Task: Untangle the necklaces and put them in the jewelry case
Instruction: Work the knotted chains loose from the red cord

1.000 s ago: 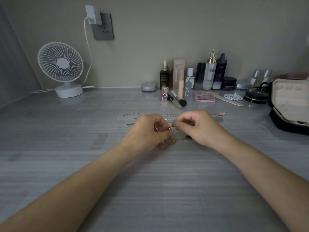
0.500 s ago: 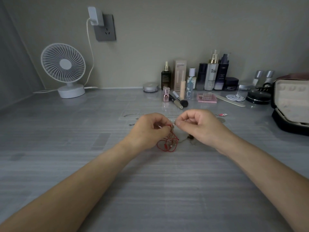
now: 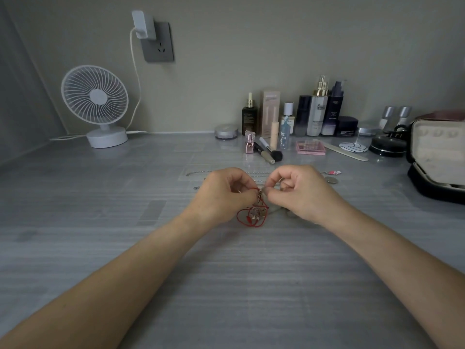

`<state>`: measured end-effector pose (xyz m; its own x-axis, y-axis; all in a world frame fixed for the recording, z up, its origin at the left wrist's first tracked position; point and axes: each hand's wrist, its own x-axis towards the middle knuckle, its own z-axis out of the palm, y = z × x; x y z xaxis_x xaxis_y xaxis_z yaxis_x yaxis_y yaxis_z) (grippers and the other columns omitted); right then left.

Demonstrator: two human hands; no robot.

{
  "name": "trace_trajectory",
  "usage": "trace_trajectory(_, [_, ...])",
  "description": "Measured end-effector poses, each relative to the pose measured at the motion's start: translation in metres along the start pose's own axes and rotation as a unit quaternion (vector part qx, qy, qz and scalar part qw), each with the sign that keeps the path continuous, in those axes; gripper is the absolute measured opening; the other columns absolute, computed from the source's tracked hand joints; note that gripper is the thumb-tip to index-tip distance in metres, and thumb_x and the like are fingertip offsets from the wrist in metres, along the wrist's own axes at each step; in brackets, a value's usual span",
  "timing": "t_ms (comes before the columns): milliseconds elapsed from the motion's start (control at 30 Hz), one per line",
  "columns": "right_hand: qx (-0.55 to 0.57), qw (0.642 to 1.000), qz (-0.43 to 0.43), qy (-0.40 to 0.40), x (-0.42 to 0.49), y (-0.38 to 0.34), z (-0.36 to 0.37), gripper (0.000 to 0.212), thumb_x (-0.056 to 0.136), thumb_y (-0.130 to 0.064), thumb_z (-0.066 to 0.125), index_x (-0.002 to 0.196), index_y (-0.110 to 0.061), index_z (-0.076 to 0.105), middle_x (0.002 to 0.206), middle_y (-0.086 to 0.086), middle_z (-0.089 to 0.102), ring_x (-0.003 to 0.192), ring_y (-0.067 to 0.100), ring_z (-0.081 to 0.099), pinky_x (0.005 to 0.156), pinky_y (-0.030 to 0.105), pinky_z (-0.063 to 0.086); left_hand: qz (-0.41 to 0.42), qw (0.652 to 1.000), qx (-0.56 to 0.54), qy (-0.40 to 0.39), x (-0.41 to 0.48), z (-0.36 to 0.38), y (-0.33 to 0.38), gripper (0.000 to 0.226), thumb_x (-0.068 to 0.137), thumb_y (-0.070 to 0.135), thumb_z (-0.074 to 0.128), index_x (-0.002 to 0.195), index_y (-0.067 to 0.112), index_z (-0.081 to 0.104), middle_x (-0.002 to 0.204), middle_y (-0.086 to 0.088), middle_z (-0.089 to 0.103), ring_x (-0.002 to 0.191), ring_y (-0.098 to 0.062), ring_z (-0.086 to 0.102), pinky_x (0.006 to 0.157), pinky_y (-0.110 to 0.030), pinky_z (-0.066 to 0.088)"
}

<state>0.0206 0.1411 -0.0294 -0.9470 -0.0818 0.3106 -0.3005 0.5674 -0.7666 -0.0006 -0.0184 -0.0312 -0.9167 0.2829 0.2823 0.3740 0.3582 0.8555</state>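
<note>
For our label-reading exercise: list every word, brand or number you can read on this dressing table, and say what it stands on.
"ORE": on the dark purple pump bottle; the rest of the word is not readable.
"H": on the white bottle with a gold cap; the lines beneath are too blurred.
Dark brown dropper bottle, tall pink carton: print too small to read.
</note>
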Motion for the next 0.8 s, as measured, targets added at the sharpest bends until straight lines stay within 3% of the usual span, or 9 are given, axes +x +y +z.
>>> trace_trajectory(167, [-0.056, 0.998, 0.013, 0.01, 0.0018, 0.0026, -0.0022, 0.015, 0.076, -0.012, 0.065, 0.065, -0.021, 0.058, 0.032, -0.013, 0.041, 0.033, 0.005, 0.035, 0.046, 0.022, 0.031, -0.015, 1.0, -0.012, 0.008, 0.0005, -0.0018, 0.0006, 0.023, 0.076, 0.002, 0.065, 0.063, 0.019, 0.058, 0.061, 0.002, 0.056, 0.059, -0.012, 0.05, 0.057, -0.024, 0.041])
trace_trajectory(267, [-0.025, 1.0, 0.019, 0.002, 0.0015, 0.0031, -0.006, 0.014, 0.076, -0.011, 0.065, 0.07, -0.023, 0.061, 0.033, -0.011, 0.039, 0.035, 0.004, 0.033, 0.05, 0.023, 0.032, -0.02, 0.999, -0.023, 0.009, 0.0013, -0.0039, 0.0005, 0.023, 0.077, 0.002, 0.064, 0.064, 0.019, 0.057, 0.062, 0.002, 0.056, 0.059, -0.011, 0.049, 0.056, -0.022, 0.04])
trace_trajectory(467, [-0.018, 0.999, -0.019, -0.026, -0.0026, -0.0038, 0.0013, 0.01, 0.079, -0.017, 0.068, 0.07, -0.021, 0.065, 0.031, -0.01, 0.032, 0.035, 0.006, 0.024, 0.042, 0.02, 0.02, 0.001, 1.0, -0.019, -0.013, 0.0003, -0.0009, 0.0005, 0.021, 0.075, 0.003, 0.066, 0.064, 0.019, 0.058, 0.06, 0.005, 0.054, 0.054, -0.006, 0.046, 0.054, -0.019, 0.04])
trace_trajectory(667, [-0.072, 0.997, -0.004, -0.015, -0.0009, 0.0007, 0.0011, 0.016, 0.078, -0.019, 0.067, 0.065, -0.026, 0.062, 0.031, -0.011, 0.037, 0.033, 0.007, 0.03, 0.047, 0.023, 0.026, -0.003, 1.0, -0.01, -0.004, 0.0015, -0.0011, -0.0023, 0.023, 0.074, 0.003, 0.067, 0.062, 0.02, 0.058, 0.058, 0.006, 0.055, 0.047, 0.001, 0.045, 0.05, -0.015, 0.039])
trace_trajectory(800, [-0.11, 0.994, -0.004, 0.006, -0.0009, 0.0019, -0.001, 0.006, 0.077, -0.023, 0.067, 0.075, -0.027, 0.071, 0.034, -0.014, 0.045, 0.035, 0.004, 0.04, 0.05, 0.021, 0.032, -0.009, 1.0, 0.006, 0.004, 0.0023, -0.0013, -0.0034, 0.024, 0.074, 0.003, 0.067, 0.061, 0.021, 0.058, 0.056, 0.008, 0.054, 0.045, 0.002, 0.045, 0.049, -0.015, 0.038])
